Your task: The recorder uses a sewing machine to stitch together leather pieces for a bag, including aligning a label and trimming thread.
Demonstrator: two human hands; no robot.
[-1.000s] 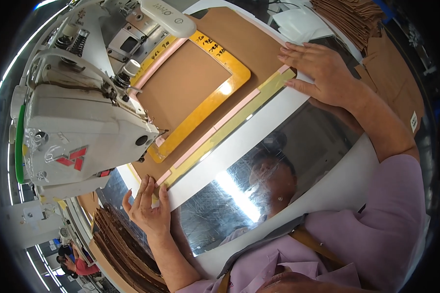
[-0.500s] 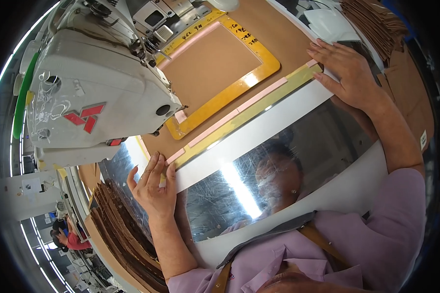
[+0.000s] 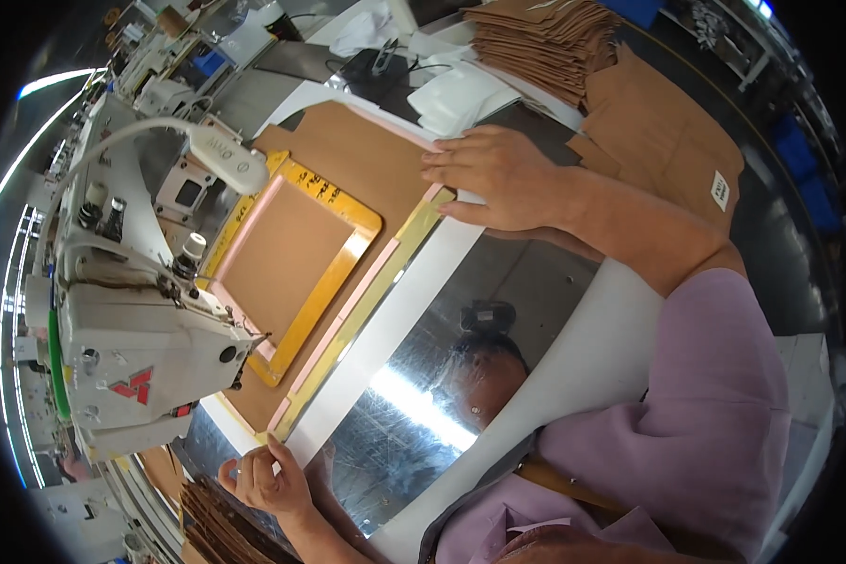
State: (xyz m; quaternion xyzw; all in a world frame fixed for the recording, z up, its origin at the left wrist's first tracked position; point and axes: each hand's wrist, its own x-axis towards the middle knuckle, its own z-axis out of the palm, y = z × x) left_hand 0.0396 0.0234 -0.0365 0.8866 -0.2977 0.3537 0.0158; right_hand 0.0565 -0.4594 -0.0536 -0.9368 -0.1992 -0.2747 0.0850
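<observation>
My right hand (image 3: 493,179) lies with fingers stretched over the upper end of a brown panel (image 3: 343,136) on a white sheet (image 3: 376,334). My left hand (image 3: 265,481) touches the panel's lower end with bent, separated fingers. Between them runs a straight yellow-green strip (image 3: 348,334) edged with pink pieces (image 3: 343,310). A yellow frame template (image 3: 312,320) with a pink inner border lies on the panel, its left side partly behind the white sewing machine head (image 3: 136,348). Whether the panel is attached to the template I cannot tell.
A scratched shiny metal tabletop (image 3: 545,291) reflects a person and a lamp. Brown stacked pieces (image 3: 536,42) and loose brown sheets (image 3: 663,122) lie at the upper right, beside white sheets (image 3: 456,94). More brown pieces (image 3: 216,522) are stacked at lower left; blue bins (image 3: 813,188) stand at far right.
My view has shifted, so the panel and machine appear lower and more of the back shows. My left hand's fingers are more bent; my right hand stays at the panel's far end.
</observation>
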